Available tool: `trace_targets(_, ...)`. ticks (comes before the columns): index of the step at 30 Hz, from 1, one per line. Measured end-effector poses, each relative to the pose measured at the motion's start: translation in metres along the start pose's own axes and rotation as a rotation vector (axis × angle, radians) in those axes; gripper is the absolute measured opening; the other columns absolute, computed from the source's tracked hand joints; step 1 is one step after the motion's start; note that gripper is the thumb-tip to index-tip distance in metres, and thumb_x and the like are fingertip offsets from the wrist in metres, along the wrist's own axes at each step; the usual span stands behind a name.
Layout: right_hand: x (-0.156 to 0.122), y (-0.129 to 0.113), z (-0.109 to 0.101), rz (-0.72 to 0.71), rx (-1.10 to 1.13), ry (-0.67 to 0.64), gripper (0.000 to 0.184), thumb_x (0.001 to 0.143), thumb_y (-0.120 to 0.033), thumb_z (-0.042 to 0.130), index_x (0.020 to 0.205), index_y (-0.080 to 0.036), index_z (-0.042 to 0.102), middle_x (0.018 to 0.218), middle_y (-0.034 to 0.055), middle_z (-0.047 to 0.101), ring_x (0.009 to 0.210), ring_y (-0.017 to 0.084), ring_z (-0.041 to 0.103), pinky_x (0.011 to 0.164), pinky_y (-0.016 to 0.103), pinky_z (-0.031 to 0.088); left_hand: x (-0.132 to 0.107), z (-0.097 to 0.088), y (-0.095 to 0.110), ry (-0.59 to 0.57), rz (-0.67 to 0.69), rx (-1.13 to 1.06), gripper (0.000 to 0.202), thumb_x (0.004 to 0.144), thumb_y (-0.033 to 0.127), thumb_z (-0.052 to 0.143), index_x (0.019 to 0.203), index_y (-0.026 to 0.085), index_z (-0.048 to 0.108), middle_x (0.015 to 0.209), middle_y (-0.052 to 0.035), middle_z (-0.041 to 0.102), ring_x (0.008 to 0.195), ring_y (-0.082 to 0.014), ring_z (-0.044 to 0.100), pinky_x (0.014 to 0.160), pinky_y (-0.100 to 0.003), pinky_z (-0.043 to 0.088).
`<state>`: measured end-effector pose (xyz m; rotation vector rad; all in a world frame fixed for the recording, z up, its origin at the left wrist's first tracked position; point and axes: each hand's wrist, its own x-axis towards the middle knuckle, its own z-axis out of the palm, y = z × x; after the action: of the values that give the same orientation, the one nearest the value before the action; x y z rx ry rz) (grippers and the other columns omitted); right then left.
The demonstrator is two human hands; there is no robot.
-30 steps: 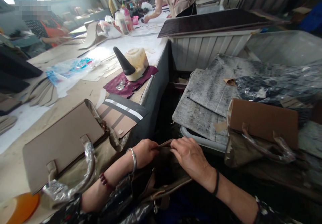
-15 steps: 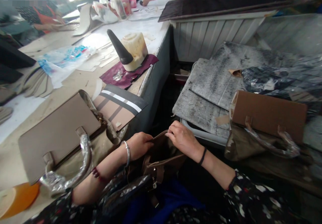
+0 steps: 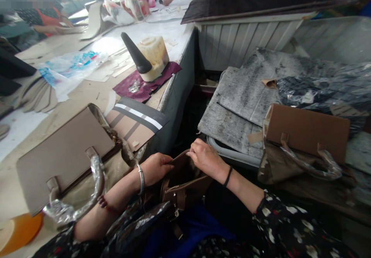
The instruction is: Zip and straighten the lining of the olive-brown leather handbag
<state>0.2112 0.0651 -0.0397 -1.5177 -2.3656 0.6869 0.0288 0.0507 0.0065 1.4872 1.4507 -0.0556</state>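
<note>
A brown handbag point(image 3: 185, 190) rests in my lap with its mouth open toward me. My left hand point(image 3: 158, 168) grips the left end of its far rim, thumb and fingers closed over the edge. Farther right along the same rim, my right hand point(image 3: 206, 158) pinches the edge between thumb and curled fingers. Metal hardware and a strap show on the bag's near side. Its inside is dark, and the lower part is hidden. Close by my left forearm lies a taupe handbag point(image 3: 68, 155) with plastic-wrapped handles.
A brown handbag with wrapped handles point(image 3: 308, 132) sits at the right, beside grey stained boards point(image 3: 234, 107). On the left table stand a glue pot point(image 3: 155, 55) with a dark handle on purple material point(image 3: 124, 88), and a striped panel point(image 3: 136, 123). Other people work at the back.
Both hands and the held bag sit slightly farther left in view, as does the scene overall. The grip on the rim looks the same.
</note>
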Motion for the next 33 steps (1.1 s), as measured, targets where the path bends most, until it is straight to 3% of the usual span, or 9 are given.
trace_targets(8, -0.003, -0.001, -0.002, -0.005, 0.069, 0.000, 0.013, 0.083, -0.021, 0.050, 0.070, -0.016, 0.051, 0.077, 0.0014, 0.054, 0.072, 0.011, 0.052, 0.065, 0.021, 0.036, -0.004, 0.002, 0.000, -0.001, 0.024, 0.000, 0.026, 0.067, 0.030, 0.047, 0.077, 0.015, 0.067, 0.064, 0.0000, 0.064, 0.062, -0.0160, 0.056, 0.054, -0.021, 0.041)
trace_targets(13, -0.002, -0.007, -0.001, 0.006, 0.049, -0.010, 0.013, 0.082, -0.021, 0.050, 0.070, -0.016, 0.051, 0.077, 0.0016, 0.055, 0.072, 0.012, 0.053, 0.065, 0.021, 0.036, -0.006, 0.002, 0.006, -0.037, 0.022, -0.073, 0.034, 0.063, 0.025, 0.049, 0.093, 0.018, 0.065, 0.067, 0.0021, 0.065, 0.064, -0.0156, 0.057, 0.053, -0.019, 0.042)
trace_targets(17, -0.001, -0.014, -0.002, 0.024, 0.025, -0.016, 0.011, 0.081, -0.022, 0.050, 0.071, -0.017, 0.052, 0.078, 0.0022, 0.057, 0.073, 0.014, 0.054, 0.064, 0.022, 0.036, 0.003, -0.005, 0.011, -0.109, -0.011, 0.021, 0.045, 0.059, 0.019, 0.047, 0.102, 0.021, 0.062, 0.066, 0.0042, 0.065, 0.059, -0.0149, 0.057, 0.050, -0.019, 0.040)
trace_targets(24, -0.005, -0.018, -0.004, 0.027, 0.023, -0.020, 0.011, 0.081, -0.021, 0.047, 0.072, -0.017, 0.053, 0.078, 0.0034, 0.057, 0.073, 0.014, 0.054, 0.065, 0.023, 0.037, 0.021, -0.003, 0.012, -0.053, 0.083, 0.166, 0.037, 0.067, 0.028, 0.046, 0.098, 0.022, 0.064, 0.071, 0.0041, 0.065, 0.068, -0.0165, 0.058, 0.058, -0.020, 0.041)
trace_targets(28, -0.009, -0.017, -0.002, 0.037, 0.021, -0.020, 0.011, 0.082, -0.021, 0.047, 0.072, -0.017, 0.052, 0.077, 0.0033, 0.056, 0.071, 0.014, 0.054, 0.064, 0.023, 0.037, 0.021, 0.003, 0.009, -0.074, 0.174, 0.007, 0.034, 0.068, 0.024, 0.041, 0.091, 0.016, 0.065, 0.076, 0.0013, 0.065, 0.069, -0.0156, 0.056, 0.060, -0.021, 0.042)
trace_targets(33, -0.012, -0.019, 0.000, 0.017, 0.019, 0.009, 0.010, 0.082, -0.020, 0.047, 0.072, -0.017, 0.050, 0.076, 0.0029, 0.055, 0.070, 0.014, 0.052, 0.063, 0.023, 0.037, 0.020, 0.006, 0.006, -0.150, 0.094, -0.262, 0.034, 0.066, 0.028, 0.046, 0.089, 0.010, 0.064, 0.068, -0.0011, 0.063, 0.056, -0.0132, 0.052, 0.053, -0.021, 0.041)
